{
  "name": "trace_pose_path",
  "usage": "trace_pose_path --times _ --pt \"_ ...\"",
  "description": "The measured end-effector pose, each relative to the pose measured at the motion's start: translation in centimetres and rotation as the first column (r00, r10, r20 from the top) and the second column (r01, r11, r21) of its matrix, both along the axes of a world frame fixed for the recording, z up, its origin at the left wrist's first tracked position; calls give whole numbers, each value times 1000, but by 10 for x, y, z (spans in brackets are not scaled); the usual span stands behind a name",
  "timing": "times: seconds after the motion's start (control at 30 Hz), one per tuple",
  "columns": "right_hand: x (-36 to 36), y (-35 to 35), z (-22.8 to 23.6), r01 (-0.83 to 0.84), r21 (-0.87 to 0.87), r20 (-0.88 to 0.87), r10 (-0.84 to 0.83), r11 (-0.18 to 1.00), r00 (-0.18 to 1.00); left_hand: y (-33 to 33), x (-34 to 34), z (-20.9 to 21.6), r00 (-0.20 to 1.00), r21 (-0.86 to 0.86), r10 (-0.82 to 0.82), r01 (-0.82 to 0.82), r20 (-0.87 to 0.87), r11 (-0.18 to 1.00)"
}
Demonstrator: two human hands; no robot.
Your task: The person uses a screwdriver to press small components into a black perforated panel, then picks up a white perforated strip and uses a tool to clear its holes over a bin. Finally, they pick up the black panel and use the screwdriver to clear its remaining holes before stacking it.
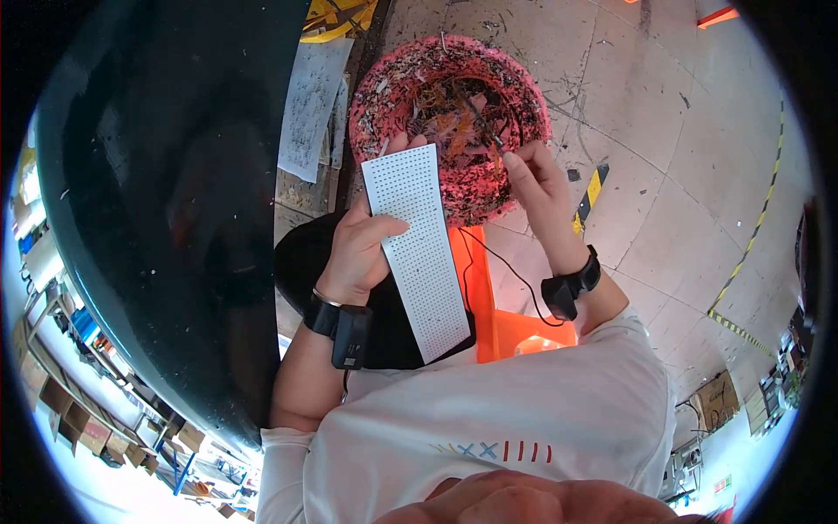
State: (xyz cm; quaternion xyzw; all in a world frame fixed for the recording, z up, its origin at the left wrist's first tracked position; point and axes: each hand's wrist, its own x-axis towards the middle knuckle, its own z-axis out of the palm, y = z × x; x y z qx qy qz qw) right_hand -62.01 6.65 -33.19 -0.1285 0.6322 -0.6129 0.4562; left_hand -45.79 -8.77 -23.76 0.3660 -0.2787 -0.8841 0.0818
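My left hand (360, 249) grips a long white board (415, 253) dotted with rows of small dark holes. The thumb lies on its face and the fingers go behind it. The board slants over my lap, its far end overlapping the near rim of a round pink bin (371, 105). Over the bin's right side, my right hand (541, 183) is closed in a pinch on a thin dark stick-like tool (495, 138). Its tip points into the bin and is hard to make out against the scraps there. The tool stays apart from the board.
Dark, orange and pink scraps (454, 122) lie in the bin, and its wall is speckled with bits. A large dark curved surface (175, 201) rises on my left, beside a stained white sheet (312, 105). An orange plastic piece (476, 288) is under the board. Tiled floor (663, 157) extends right.
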Motion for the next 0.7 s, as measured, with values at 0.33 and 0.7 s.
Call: trace_pose_path --times 0.33,0.7 --pt "4 -3 12 -128 -16 111 129 992 985 3 -1 -7 998 -192 -24 33 50 981" --pt "21 7 3 -219 36 -176 222 975 959 -1 11 -9 990 24 119 -121 70 992"
